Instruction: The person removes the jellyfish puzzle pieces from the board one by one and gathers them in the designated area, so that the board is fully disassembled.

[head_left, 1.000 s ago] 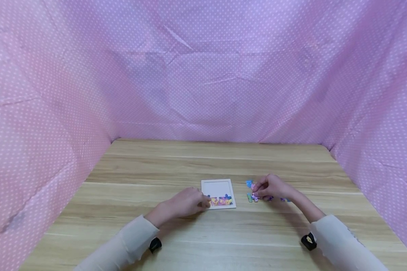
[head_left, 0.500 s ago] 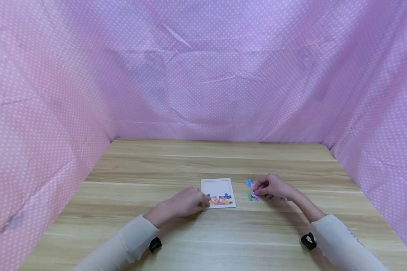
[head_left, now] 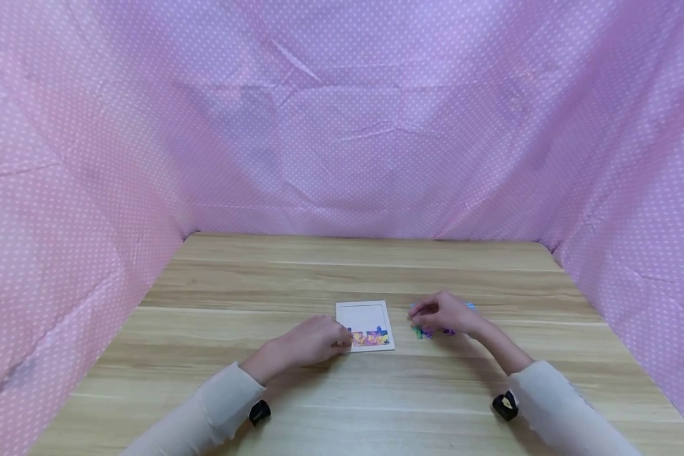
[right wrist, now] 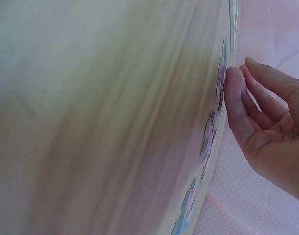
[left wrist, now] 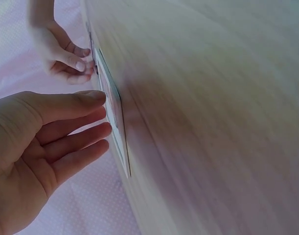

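A white square puzzle tray (head_left: 360, 315) lies on the table, a strip of colourful jigsaw pieces (head_left: 370, 338) fitted along its near side. My left hand (head_left: 316, 340) rests its fingertips at the tray's near left corner; in the left wrist view the fingers (left wrist: 80, 137) are extended and loosely bent, with the thumb beside them. To the right of the tray, my right hand (head_left: 447, 313) hovers low over loose jigsaw pieces (head_left: 419, 332), partly hiding them. In the right wrist view its fingertips are beside the pieces (right wrist: 208, 132), and no piece shows between thumb and fingers.
The wooden table (head_left: 296, 272) extends around the tray on all sides. A blue loose piece (head_left: 470, 306) shows beyond the right wrist. Pink dotted cloth (head_left: 342, 158) hangs at the back and both sides. Black bands (head_left: 259, 412) sit at both sleeve cuffs.
My right hand has shifted left over the loose pieces, covering some on the left and uncovering a blue one at the right. My left hand stays at the tray.
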Available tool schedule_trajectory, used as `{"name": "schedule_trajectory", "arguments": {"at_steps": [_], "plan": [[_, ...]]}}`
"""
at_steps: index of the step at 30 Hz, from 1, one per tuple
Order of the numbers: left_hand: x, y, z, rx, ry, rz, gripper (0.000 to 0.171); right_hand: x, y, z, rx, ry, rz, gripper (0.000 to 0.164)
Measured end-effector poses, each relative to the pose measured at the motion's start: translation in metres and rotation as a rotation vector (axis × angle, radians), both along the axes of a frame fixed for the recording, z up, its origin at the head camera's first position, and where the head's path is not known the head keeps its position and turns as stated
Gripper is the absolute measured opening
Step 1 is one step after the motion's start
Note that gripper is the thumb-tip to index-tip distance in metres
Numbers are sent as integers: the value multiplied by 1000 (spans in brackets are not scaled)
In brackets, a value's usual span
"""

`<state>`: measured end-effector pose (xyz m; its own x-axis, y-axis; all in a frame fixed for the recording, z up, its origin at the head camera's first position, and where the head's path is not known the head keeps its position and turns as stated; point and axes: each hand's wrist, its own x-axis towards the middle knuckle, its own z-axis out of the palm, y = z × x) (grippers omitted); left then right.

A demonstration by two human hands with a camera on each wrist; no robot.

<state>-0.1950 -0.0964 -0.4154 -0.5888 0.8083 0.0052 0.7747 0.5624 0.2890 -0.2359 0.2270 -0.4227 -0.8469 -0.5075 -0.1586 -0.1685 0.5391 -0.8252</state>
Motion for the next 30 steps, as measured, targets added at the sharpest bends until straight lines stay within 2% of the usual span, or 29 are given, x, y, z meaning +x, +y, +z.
{"name": "schedule_trajectory", "arguments": {"at_steps": [2,4,10,16,24,30], "plan": [[1,2,1,-4,12,4,10,0,-6,0,22,33,23,23],[1,3,1,-3,14,10,13,0,-12,1,40,63,53,21],[0,9,-4,-31,17,-18,27,2,-31,2,11,34,118,21],[2,12,-5,-83,-8,-48,37,3,-45,3,-2,57,175,19],[3,12,-6,-84,-25,-43,36,-1,-53,3,-4,64,218,19],[2,11,-7,-41,-52,-29,33,-4,-53,2,-1,42,232,21]]}}
